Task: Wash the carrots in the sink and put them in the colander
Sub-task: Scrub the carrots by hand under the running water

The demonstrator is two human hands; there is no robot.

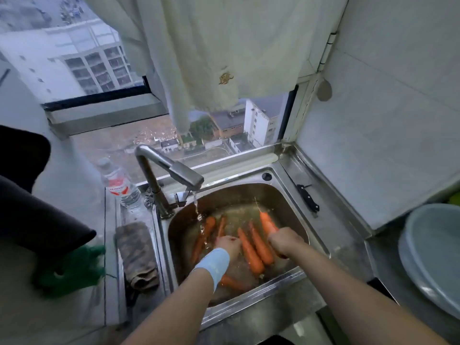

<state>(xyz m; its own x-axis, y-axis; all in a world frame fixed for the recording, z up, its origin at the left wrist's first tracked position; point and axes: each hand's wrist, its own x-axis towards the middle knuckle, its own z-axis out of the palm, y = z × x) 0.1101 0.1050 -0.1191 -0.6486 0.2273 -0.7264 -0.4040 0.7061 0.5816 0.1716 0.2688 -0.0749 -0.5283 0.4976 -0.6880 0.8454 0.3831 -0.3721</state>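
Several orange carrots lie in shallow water in the steel sink. Water runs from the tap onto the carrots at the left. My right hand is shut on one carrot, holding it tip-up above the others. My left hand, with a light blue wristband, reaches down among the carrots under the stream; whether it grips one I cannot tell. A pale grey-blue bowl-like vessel sits at the far right; I cannot tell if it is the colander.
A black-handled knife lies on the sink's right ledge. A water bottle and a brown cloth sit left of the sink. Something green and a dark object lie further left. A curtain hangs above the window.
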